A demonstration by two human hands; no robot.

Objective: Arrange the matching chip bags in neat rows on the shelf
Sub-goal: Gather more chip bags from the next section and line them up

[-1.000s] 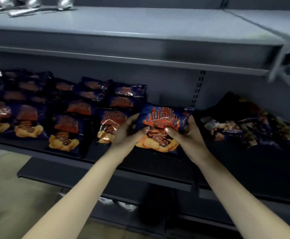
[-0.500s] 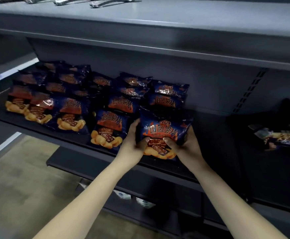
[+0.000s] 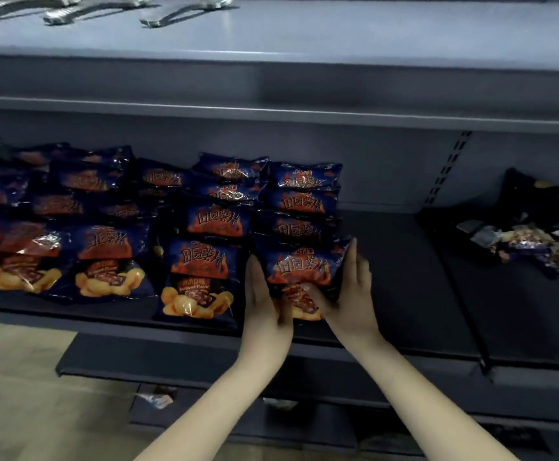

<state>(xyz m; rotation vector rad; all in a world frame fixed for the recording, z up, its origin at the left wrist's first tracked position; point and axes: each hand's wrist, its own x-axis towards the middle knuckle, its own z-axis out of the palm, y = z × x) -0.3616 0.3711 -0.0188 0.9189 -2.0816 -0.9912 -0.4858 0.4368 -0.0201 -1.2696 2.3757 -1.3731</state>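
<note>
While two hands (image 3: 264, 301) (image 3: 351, 294) press one chip bag (image 3: 296, 269), three bags (image 3: 304, 201) lie behind.

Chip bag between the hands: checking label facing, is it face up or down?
Face up: the chip bag shows its orange logo and chip picture between the left hand and right hand.
</note>
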